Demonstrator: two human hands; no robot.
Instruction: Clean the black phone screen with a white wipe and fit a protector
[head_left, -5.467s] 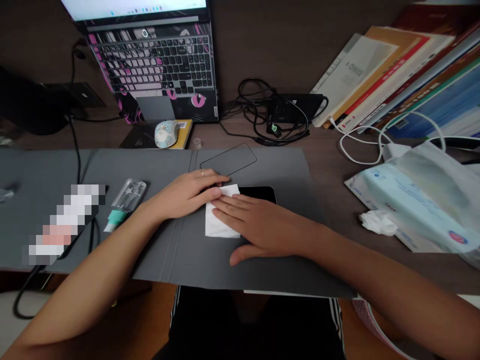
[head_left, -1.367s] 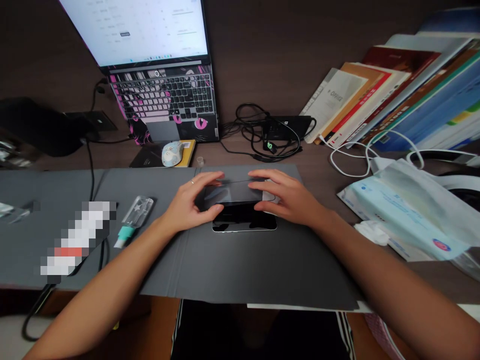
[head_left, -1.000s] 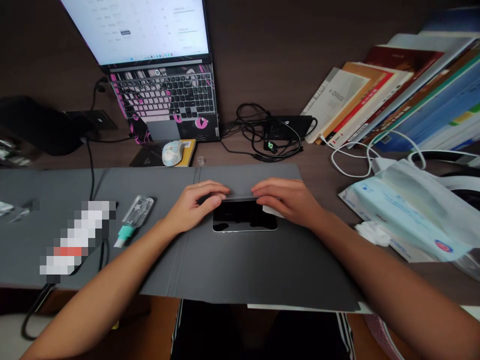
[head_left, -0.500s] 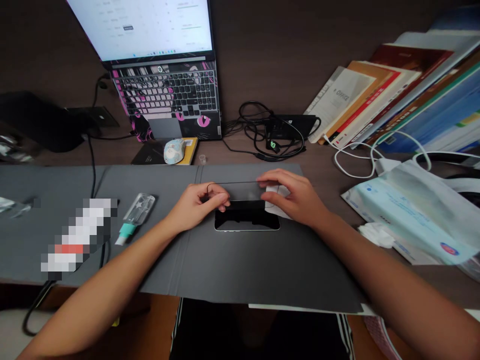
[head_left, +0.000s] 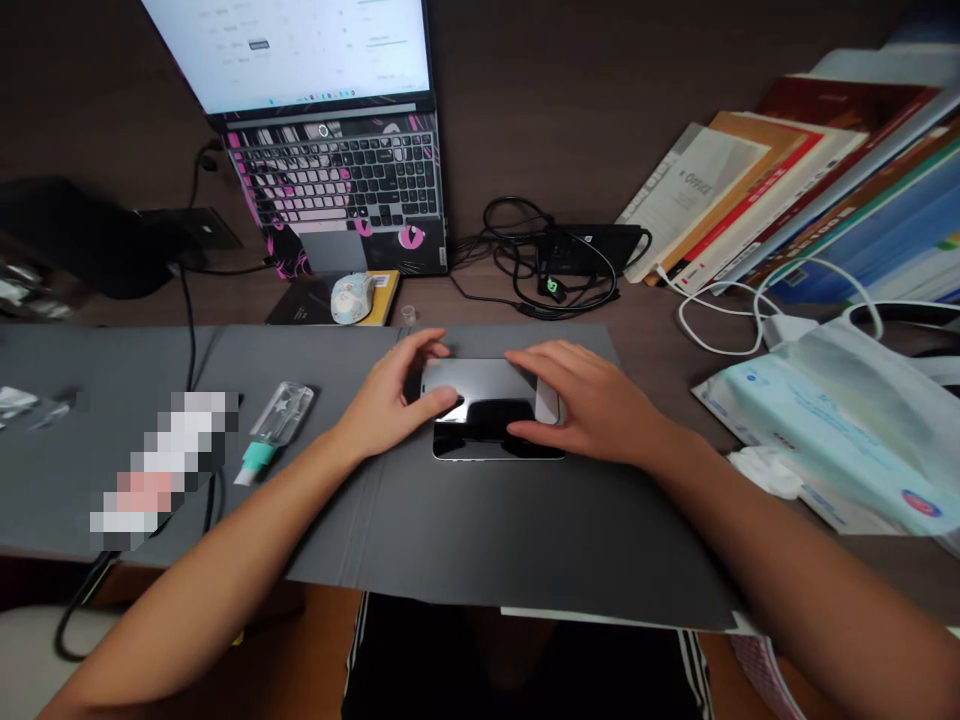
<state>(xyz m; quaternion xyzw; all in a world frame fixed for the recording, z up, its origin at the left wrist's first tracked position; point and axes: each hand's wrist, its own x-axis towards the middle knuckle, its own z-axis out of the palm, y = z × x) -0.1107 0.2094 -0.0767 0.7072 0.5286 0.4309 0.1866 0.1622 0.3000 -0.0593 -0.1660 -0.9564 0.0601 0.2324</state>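
Observation:
A clear glass screen protector [head_left: 484,382] is held by its two ends over a black phone [head_left: 480,445]. My left hand [head_left: 397,395] pinches its left end, thumb in front and fingers behind. At the other end my right hand [head_left: 585,400] holds it between curled fingers and thumb. Light reflects off the glass. The phone lies screen up on the grey desk mat [head_left: 525,540], its near edge showing below the glass; whether the two touch I cannot tell. A white tissue [head_left: 550,400] shows partly beside my right fingers.
A spray bottle [head_left: 277,425] and a pixelated strip [head_left: 169,465] lie to the left. Behind are a laptop [head_left: 345,190], a mouse [head_left: 352,298] and tangled cables [head_left: 555,260]. A wipes pack [head_left: 832,420], crumpled tissue [head_left: 766,470] and leaning books [head_left: 795,190] stand right.
Earlier both hands pressed a white tissue on the phone while the protector lay behind it. Since then they have lifted the protector over the phone; in the last second it has tilted and shifted.

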